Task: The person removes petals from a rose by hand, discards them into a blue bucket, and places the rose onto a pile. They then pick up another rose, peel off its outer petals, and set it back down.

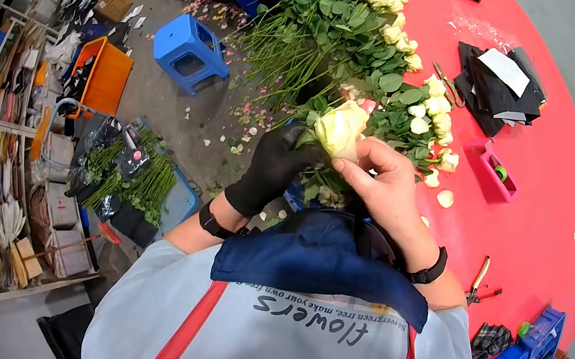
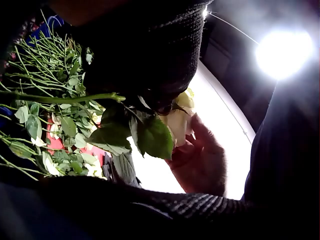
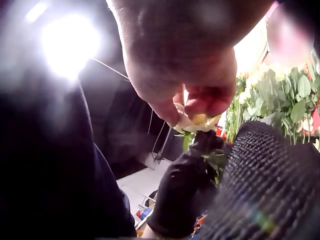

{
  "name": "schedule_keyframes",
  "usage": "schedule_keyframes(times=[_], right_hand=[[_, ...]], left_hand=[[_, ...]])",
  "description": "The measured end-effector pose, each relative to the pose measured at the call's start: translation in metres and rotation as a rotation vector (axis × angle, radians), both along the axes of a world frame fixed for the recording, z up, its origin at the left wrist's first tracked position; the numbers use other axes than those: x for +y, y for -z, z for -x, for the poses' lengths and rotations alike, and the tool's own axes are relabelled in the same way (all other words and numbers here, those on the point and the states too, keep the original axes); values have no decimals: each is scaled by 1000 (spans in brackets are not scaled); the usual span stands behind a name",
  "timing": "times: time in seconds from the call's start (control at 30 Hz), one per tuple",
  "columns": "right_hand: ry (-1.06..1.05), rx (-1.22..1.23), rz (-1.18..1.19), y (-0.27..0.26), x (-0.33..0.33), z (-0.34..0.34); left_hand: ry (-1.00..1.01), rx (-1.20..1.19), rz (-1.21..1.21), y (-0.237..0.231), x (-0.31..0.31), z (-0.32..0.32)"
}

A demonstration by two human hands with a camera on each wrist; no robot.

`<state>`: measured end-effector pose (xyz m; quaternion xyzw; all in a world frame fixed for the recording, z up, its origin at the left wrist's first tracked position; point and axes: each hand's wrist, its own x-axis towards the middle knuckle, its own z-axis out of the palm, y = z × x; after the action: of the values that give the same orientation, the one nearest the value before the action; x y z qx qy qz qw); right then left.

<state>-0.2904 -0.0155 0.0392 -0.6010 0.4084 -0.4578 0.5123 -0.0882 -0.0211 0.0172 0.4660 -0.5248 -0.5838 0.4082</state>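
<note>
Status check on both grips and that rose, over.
Left grip, black-gloved, holding pale yellow rose from below. Right grip, bare, pinching its petals. More roses piled just beyond; nothing seen blocking.

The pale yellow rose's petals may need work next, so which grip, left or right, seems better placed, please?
Probably the right: the bare right grip pinches the outer edge of the pale yellow rose, while the gloved left grip holds it from beneath.
</note>
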Motion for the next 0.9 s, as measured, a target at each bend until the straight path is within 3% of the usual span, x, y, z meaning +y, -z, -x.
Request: schedule_keyframes(times=[0.13,0.2,0.33,0.43,0.5,0.67,0.77,0.9], right_hand=[[73,147,251,-1,1,2],[83,215,377,0,1,7],[6,266,365,-5,7,20],[-132,249,256,-22,7,30],[-162,142,128,-32,7,33],[139,172,121,-19,-13,15],[114,184,144,-16,-10,5],[108,228,461,-9,-7,-4]], left_hand=[[24,-11,94,-2,-2,1],[0,23,28,2,-2,-1],[19,-185,-99,0,-8,-16],[-76,68,-61,3,-6,-10],[-69,81,-102,-1,-6,-12],[-22,35,-100,-4,-2,-5],[-11,40,-60,3,0,-3],[-40,76,-60,8,2,-4]])
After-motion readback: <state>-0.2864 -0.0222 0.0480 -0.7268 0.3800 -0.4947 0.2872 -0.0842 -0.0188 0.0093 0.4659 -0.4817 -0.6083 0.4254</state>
